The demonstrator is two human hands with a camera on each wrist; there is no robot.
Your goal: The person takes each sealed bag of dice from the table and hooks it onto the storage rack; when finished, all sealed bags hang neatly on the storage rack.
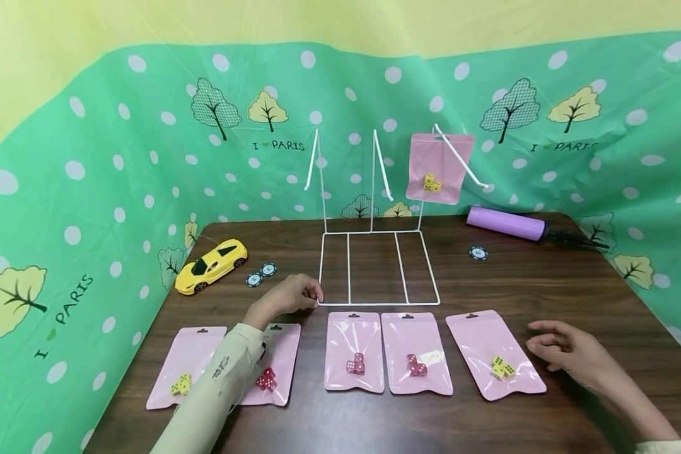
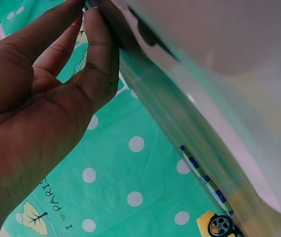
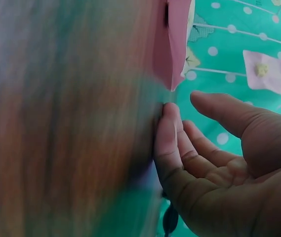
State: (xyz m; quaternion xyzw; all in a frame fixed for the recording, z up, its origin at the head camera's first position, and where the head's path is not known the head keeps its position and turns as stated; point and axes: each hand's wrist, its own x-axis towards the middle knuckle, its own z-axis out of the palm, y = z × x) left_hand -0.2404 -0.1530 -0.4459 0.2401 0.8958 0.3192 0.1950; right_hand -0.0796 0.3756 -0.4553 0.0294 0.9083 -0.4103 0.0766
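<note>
A white wire display rack with three upright hooks stands on the table. At its front left corner my left hand pinches the wire between thumb and fingers; the left wrist view shows those fingertips drawn together. From the right hook hangs a pink zip pouch with yellow dice. My right hand hovers beside another pink pouch of yellow dice, apart from it, fingers loosely bent around nothing. Two pink pouches with red dice lie before the rack.
Another red-dice pouch and a yellow-dice pouch lie at left, partly under my left sleeve. Beyond are a yellow toy car and two poker chips. Back right hold a single chip and a purple hand pump.
</note>
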